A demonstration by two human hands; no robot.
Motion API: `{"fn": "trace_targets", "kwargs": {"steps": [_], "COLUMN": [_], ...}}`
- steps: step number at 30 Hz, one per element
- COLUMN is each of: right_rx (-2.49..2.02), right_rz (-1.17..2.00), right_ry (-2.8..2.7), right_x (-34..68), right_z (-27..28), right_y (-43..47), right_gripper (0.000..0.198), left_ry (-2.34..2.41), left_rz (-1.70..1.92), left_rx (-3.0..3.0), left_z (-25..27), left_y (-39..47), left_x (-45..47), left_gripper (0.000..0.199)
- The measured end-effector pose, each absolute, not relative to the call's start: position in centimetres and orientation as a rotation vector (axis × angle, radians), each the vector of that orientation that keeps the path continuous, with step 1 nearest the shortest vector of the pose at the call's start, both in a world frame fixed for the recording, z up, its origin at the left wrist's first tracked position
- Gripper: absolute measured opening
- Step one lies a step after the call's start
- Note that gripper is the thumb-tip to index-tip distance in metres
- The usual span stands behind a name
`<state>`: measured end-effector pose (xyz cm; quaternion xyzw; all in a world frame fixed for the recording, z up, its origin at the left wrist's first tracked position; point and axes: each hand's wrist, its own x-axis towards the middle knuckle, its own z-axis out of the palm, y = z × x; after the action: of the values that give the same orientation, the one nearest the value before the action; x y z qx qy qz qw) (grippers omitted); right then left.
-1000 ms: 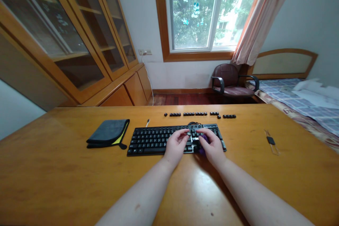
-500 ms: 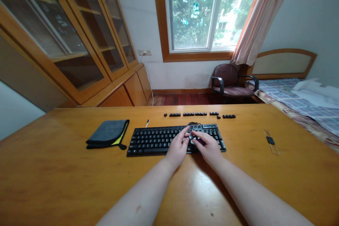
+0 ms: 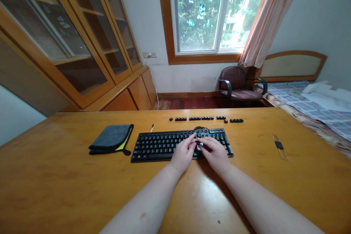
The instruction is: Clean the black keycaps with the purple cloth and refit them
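A black keyboard (image 3: 156, 147) lies on the wooden desk, and both my hands meet over its right part. My left hand (image 3: 183, 153) has thumb and fingers pinched around a small dark piece with a pale spot, which looks like a keycap (image 3: 200, 144). The fingertips of my right hand (image 3: 216, 151) are closed against the same spot. Something dark purple shows under the right fingers, mostly hidden, so its kind is unclear. Behind the keyboard, loose black keycaps (image 3: 195, 118) stand in a row of small groups.
Left of the keyboard lies a folded grey cloth (image 3: 111, 136) with a yellow inner side. A small brush-like stick (image 3: 152, 128) rests behind the keyboard. On the right is a wire keycap puller (image 3: 279, 145). Beyond the desk are a chair (image 3: 236, 84) and a bed (image 3: 309, 95).
The small piece between my fingertips has turned and now shows a pale side. Both hands otherwise stay over the same part of the keyboard.
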<state>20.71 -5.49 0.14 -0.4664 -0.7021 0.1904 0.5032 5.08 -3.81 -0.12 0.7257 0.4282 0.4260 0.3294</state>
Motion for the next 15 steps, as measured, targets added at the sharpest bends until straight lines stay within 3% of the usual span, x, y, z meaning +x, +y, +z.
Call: {"fn": "trace_targets", "kwargs": {"steps": [8,15], "right_rx": [-1.245,-1.374], "right_rz": [0.583,0.857], "right_ry": [-1.365,-1.088], "right_x": [21.0,23.0], "right_z": [0.3,2.7], "right_y": [-4.9,-3.4], "right_gripper": [0.024,0.036], "left_ry": [1.272,1.398], "left_rz": [0.952,0.597], "left_rx": [2.366,2.489], "left_z": [0.5,0.3], "left_y": [-4.2,-4.4], "left_x": [5.3,5.7], "left_gripper": [0.034,0.056]}}
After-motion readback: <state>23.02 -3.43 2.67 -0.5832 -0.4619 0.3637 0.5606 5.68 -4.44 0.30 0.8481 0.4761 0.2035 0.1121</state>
